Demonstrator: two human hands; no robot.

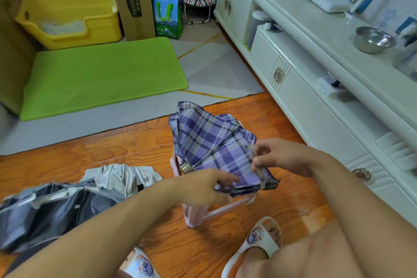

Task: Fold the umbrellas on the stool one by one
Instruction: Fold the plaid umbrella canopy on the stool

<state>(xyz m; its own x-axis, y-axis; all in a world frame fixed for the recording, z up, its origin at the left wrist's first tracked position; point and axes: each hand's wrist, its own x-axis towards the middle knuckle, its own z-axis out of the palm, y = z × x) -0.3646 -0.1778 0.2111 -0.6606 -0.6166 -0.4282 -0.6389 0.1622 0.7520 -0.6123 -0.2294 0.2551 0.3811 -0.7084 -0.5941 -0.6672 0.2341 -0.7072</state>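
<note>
Purple plaid umbrella lies on pink stool, frame centre. Left hand pinches the gathered panel edges; right hand pinches the grey strap. Step: pleating the canopy. Next likely needs wrapping the strap round. Grey umbrella waits lower left.

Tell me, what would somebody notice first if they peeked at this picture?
Probably the purple plaid umbrella in the middle, lying on a small pink stool while the left hand and right hand pinch its folded edge. Next, the bright green mat on the floor at the upper left, with a yellow tub behind it. A grey umbrella lies crumpled on the floor at the lower left.
</note>
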